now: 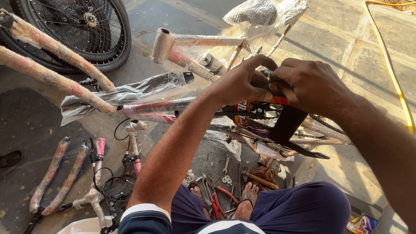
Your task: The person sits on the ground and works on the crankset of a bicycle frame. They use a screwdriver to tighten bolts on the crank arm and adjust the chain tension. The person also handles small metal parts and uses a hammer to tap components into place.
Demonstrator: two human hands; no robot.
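Black and orange chain guard (pixel 286 119) sits on the plastic-wrapped bicycle frame (pixel 190 65), above the chain (pixel 323 125). Left hand (pixel 240 84) and right hand (pixel 310 84) pinch its top edge, fingers closed. Fitting seems underway; aligning it looks next. Tools (pixel 221 195) lie on the floor by 1 sandalled foot.

Left hand (pixel 240 84) and right hand (pixel 310 84) gripping black chain guard (pixel 286 123) on wrapped bicycle frame (pixel 190 65). Chain (pixel 323 125) just below right fingers. Pliers (pixel 225 195), spanners, sandalled foot (pixel 247 201) well below fingers. Wheel (pixel 93 32) far left.
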